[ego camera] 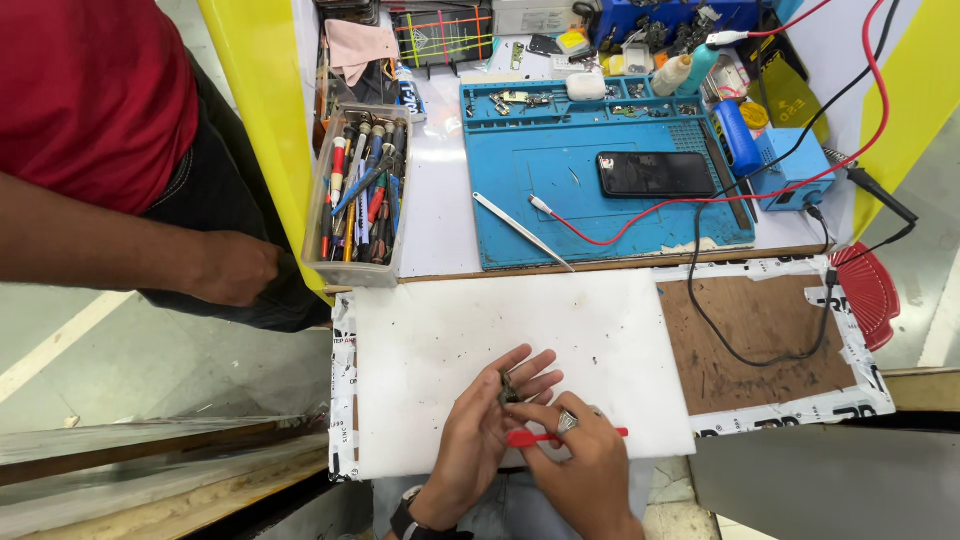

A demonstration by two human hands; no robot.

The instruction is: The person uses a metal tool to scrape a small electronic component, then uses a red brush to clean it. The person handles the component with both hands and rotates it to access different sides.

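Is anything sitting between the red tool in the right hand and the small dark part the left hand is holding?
Nothing visible. The right hand holds the red tool just below the small dark part in the left hand, over the white sheet.

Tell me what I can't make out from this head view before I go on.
- Small dark part in the left hand: too small, partly covered by fingers.
- Red tool: its middle is hidden under the right hand.
- Tool tray: contents overlap, too small to sort.
- Other person's hand: arm and body cut off by the left and top edges.
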